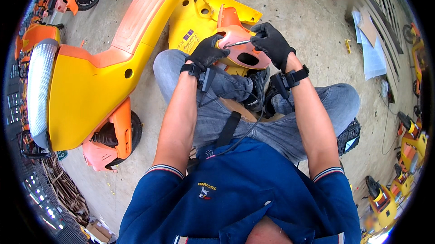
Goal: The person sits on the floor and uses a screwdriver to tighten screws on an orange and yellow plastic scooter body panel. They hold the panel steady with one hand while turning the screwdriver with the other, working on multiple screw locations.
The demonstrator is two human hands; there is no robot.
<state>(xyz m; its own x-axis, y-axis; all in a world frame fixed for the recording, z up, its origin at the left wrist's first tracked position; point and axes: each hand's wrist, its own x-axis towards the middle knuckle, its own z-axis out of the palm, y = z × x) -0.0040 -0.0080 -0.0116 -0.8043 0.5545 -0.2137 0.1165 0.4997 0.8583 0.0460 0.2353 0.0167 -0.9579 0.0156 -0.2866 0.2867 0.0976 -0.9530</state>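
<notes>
Seated over a bare concrete floor [312, 26], the person holds a small pink-and-orange moulded plastic scooter cover [242, 47] just above the knees, in front of the crossed blue-jeaned legs [290, 121]. The left hand [207, 53], in a black work glove, is closed around the cover's left edge, fingers curled over the rim. The right hand [271, 43], also in a black glove, pinches a thin metal-shafted tool [236, 43] with its fingertips closed on the handle end; the shaft lies nearly level, and its tip rests against the cover's upper face close to the left hand. A dark oval opening shows in the cover's lower face.

Each wrist carries a black strapped band with a small box, and a black cable [235, 108] runs from them down across the lap to the navy polo shirt.

Just beyond the cover, toward the floor's upper edge, lies a loose yellow plastic body panel [199, 13]. On the left side of the floor stands a yellow-and-orange scooter [90, 85] with a clear ribbed headlamp. Near the right edge lie flat grey-white sheets [371, 49], and more yellow-and-orange scooters [408, 144] stand along the lower right rim.
</notes>
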